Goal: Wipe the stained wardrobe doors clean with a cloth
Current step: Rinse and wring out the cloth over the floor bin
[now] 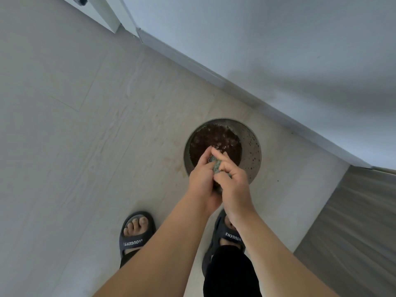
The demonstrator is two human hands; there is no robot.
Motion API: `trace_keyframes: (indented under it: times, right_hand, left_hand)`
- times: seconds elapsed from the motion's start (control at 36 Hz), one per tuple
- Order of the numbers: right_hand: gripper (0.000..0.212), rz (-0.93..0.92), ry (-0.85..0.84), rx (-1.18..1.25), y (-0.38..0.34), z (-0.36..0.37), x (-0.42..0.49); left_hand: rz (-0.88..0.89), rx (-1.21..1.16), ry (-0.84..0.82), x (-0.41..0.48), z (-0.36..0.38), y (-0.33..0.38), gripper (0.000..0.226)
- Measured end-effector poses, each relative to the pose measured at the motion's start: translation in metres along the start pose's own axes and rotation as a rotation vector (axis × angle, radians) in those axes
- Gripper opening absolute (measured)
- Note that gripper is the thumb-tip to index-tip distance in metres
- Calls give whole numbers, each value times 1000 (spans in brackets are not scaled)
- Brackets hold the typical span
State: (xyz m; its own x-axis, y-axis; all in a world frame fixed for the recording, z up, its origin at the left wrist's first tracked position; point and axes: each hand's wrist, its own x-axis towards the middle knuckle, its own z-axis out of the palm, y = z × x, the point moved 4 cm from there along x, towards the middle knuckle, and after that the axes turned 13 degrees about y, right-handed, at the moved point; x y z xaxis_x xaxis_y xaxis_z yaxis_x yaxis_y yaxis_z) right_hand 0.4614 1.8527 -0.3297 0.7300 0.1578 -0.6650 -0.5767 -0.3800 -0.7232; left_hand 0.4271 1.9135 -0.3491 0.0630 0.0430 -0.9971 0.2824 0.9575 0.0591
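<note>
At bottom of frame: two bare forearms enter and converge toward centre. Black trouser leg (231, 275) at lower centre. Feet in dark slide sandals, left sandal (137, 232) in full view, right sandal (229, 234) partly hidden under the right forearm.

Centre of frame: left hand (201, 179) and right hand (233, 186) pressed together, fingers of both clenched round a bunched grey-green cloth (216, 166). Only a small part of the cloth shows between the fingers. Cloth is over the near edge of a metal bowl (255, 146).

Bowl stands on the pale wood-look floor (85, 125) and holds dark brown water (214, 138); inner wall speckled with brown drops. Faint brownish marks on the floor just left of the bowl.

Lower right: grey wood-grain surface (353, 221). Upper right: white upright surface (257, 39) with a base strip; cannot tell if it is a door
</note>
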Motion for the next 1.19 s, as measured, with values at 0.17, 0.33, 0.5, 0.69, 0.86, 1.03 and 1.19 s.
trace_keyframes:
  times: [0.17,0.33,0.5,0.69,0.86,1.03,1.19]
  right_hand:
    - [52,-55,143,39,-9,6,3]
    - [42,-2,134,-158,2,10,24]
    - [35,95,249,-249,4,8,57]
    - [31,236,425,-200,-7,1,86]
    - [33,263,479,-184,-4,-8,78]
    - [62,286,537,-72,-6,-12,69]
    - [48,357,485,4,-26,-18,49]
  left_hand:
    - [72,114,-74,-9,7,1,40]
    - [88,162,14,-6,9,2,29]
    - [46,91,5,2,14,1,32]
    - [102,59,-60,2,11,12,35]
    - [213,306,-170,-10,-3,12,46]
    - [353,424,-132,-33,-2,13,55]
    - [427,524,-96,-35,-5,18,57]
